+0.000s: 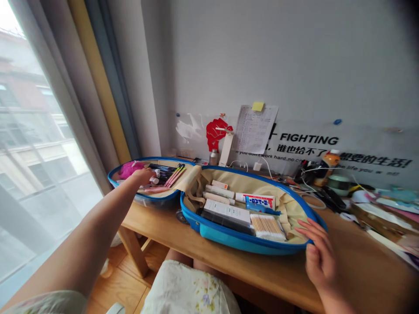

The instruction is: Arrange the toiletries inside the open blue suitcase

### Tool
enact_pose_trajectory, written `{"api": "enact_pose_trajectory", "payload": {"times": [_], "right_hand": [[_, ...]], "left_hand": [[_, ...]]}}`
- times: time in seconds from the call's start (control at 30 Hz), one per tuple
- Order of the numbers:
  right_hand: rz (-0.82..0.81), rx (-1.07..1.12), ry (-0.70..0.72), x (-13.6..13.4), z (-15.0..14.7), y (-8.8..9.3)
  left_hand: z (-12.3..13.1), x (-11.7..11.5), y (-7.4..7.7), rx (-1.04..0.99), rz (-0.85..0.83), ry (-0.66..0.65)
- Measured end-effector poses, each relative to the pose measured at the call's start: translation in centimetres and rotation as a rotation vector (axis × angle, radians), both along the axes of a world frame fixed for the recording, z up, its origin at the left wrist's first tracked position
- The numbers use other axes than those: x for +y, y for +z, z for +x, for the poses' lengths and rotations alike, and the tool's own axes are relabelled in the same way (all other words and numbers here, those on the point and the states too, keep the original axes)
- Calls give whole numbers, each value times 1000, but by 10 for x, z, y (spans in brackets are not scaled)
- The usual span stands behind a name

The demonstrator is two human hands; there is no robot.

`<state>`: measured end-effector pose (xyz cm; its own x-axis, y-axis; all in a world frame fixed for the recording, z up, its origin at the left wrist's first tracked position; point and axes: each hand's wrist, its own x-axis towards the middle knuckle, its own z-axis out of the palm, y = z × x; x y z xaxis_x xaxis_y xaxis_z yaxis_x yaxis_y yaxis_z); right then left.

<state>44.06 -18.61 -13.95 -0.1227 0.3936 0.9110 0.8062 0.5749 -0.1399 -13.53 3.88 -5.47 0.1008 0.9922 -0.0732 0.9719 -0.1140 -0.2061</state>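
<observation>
An open blue suitcase (229, 237) lies spread in two halves. My left hand (141, 176) reaches into its left half, fingers curled down around something hidden, with small white items at the fingertips. A purple bundle (131, 169), pink-handled sticks (176, 175) and dark slim items lie around it. My right hand (319, 248) rests on the right half's rim, fingers stretched over the edge. That half holds a toothpaste tube (240, 197), a blue tube (262, 207), a pack of cotton swabs (266, 226), a white box (227, 210) and a dark case (225, 222).
The suitcase stands on a wooden desk (347, 257) against a wall. Behind it are a white lamp (226, 148), a small bottle (213, 157) and cables. Clutter with an orange bottle (329, 165) and a green jar (338, 184) crowds the right back. Curtains (88, 78) hang left.
</observation>
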Motion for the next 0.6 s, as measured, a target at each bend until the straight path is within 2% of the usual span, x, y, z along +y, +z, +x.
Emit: {"api": "enact_pose_trajectory", "payload": {"times": [0.17, 0.33, 0.43, 0.5, 0.6], "right_hand": [[13, 11, -1, 0, -2, 1], [22, 7, 7, 2, -1, 1], [13, 4, 4, 1, 0, 0], [0, 4, -3, 1, 0, 0], [0, -1, -5, 1, 0, 0]], "left_hand": [[0, -5, 3, -25, 51, -21], [-1, -10, 11, -68, 128, 52], [9, -13, 26, -145, 228, 123], [24, -14, 42, -232, 333, 126], [64, -16, 64, -332, 414, -21]]}}
